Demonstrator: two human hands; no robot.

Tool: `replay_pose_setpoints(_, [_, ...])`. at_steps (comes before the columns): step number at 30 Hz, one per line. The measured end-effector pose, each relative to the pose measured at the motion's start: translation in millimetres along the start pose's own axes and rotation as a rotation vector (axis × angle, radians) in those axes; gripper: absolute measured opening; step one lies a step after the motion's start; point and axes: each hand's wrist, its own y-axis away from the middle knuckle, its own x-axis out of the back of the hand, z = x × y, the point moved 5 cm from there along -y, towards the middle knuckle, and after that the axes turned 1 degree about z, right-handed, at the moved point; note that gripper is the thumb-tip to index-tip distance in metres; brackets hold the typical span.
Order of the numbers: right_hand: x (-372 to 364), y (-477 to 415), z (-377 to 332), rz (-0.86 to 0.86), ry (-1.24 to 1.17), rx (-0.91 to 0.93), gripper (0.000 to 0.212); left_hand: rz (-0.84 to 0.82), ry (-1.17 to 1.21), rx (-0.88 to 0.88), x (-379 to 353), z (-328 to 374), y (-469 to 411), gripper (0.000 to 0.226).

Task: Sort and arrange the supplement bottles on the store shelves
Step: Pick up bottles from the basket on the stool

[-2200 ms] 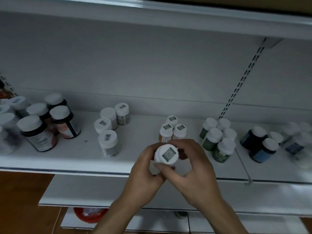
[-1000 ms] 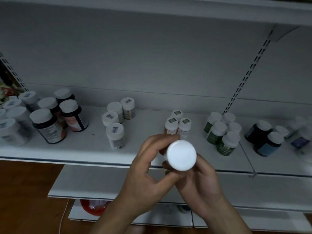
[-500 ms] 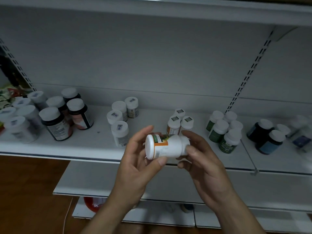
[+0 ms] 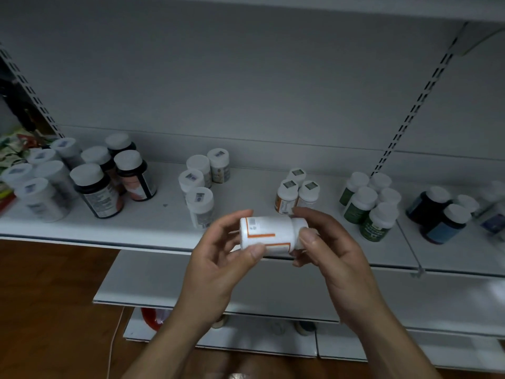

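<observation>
A white supplement bottle with orange label lines (image 4: 269,233) lies on its side in the air, in front of the white shelf (image 4: 153,228). My left hand (image 4: 218,263) grips its base end with thumb and fingers. My right hand (image 4: 330,250) grips its cap end. Just behind it on the shelf stand three matching orange-and-white bottles (image 4: 285,198). A group of green bottles (image 4: 366,206) stands to their right.
Several white bottles (image 4: 200,206) stand left of centre, several large dark bottles (image 4: 98,192) and pale ones (image 4: 38,195) further left, and dark blue bottles (image 4: 442,220) at the right. A slotted upright (image 4: 410,116) divides the back panel. Lower shelves and wooden floor lie below.
The bottle went from upright, to cap facing me, to lying sideways. In the last half second it has turned about its long axis, so a different side of the label shows.
</observation>
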Motion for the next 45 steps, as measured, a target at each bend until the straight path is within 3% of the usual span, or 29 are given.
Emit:
replay_pose_setpoints(2, [-0.2,-0.1,-1.7,-0.018,0.009,0.018,0.039,0.033,0.004,0.04,2.1,-3.0,-2.0,0.036])
replay_pose_setpoints(7, [2.7,-5.1,2.5,0.063,-0.033,-0.039,0.028,-0.058,-0.018,0.084,2.5,-7.3,-0.8,0.059])
replay_pose_setpoints(16, [-0.3,-8.8,0.8,0.048,-0.032,-0.01,0.033,-0.013,-0.062,0.062,5.9,-5.1,-12.2,0.038])
replay_pose_setpoints(20, [1.3,-14.6,5.9,0.127,-0.07,-0.076,0.023,-0.066,-0.064,0.053,5.4,-7.1,-12.6,0.052])
replay_pose_setpoints(26, [0.0,-14.3,0.9,0.095,-0.008,-0.036,0.032,0.008,-0.046,0.088,6.5,-9.0,-17.6,0.041])
replay_pose_setpoints(28, [-0.5,-15.4,0.8,0.113,-0.026,-0.041,0.026,-0.011,-0.049,0.099,5.8,-10.0,-18.1,0.036])
replay_pose_setpoints(33, [0.6,-17.3,3.2,0.157,-0.057,-0.088,0.014,-0.06,-0.048,0.066,3.6,-11.4,-16.6,0.048])
replay_pose_setpoints(39, [1.0,-16.9,1.1,0.118,-0.03,-0.039,0.025,0.012,-0.026,0.089,0.8,-12.5,-19.4,0.031])
replay_pose_setpoints(42, [2.2,-18.4,3.3,0.162,-0.046,-0.064,0.019,-0.048,-0.044,0.078,-1.0,-11.7,-16.8,0.046])
replay_pose_setpoints(45, [2.0,-18.1,3.6,0.13,-0.029,-0.064,0.023,-0.032,-0.04,0.062,-1.7,-11.1,-17.7,0.04])
